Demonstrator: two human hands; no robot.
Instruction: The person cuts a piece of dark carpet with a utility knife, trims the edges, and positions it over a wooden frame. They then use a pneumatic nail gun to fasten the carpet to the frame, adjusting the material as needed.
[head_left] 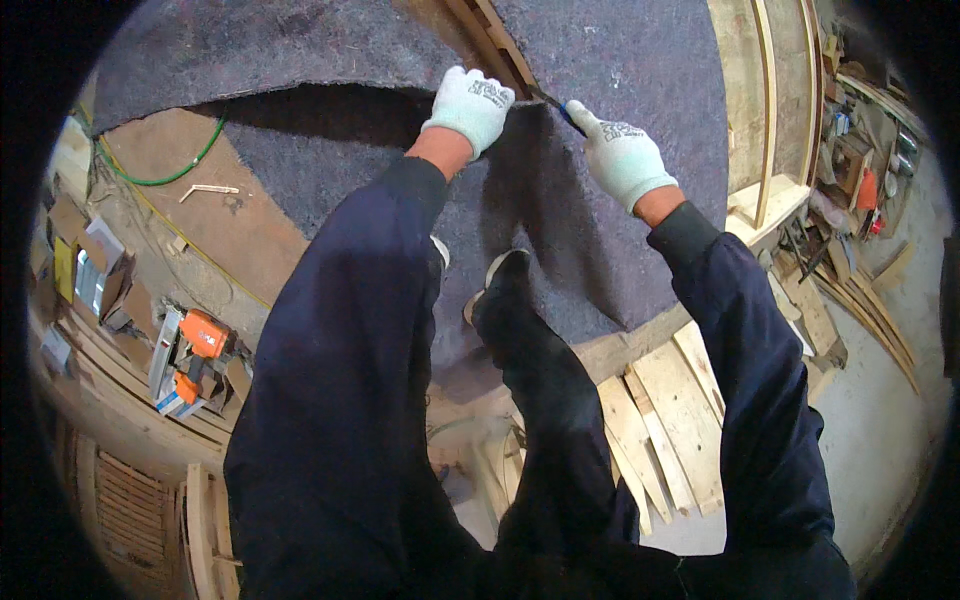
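Observation:
A large sheet of grey-blue felt (650, 110) lies under my feet and in front of me, with a cut edge lifted into folds. My left hand (471, 108), in a white-green knit glove, is closed on the felt's raised edge. Just to its right, my right hand (622, 155), gloved alike, grips a slim knife (571, 118) with a dark and blue handle. Its thin blade points up and left to the felt at the end of an opening, where a wooden strip (500, 42) shows. The blade's tip is hard to make out.
An orange nail gun (203, 335) lies at left among boxes, near a green hose (185, 172). Pale boards (672, 425) lie at lower right. A wooden frame (765, 120) stands to the right, with scrap timber and tools beyond. My shoes stand on the felt.

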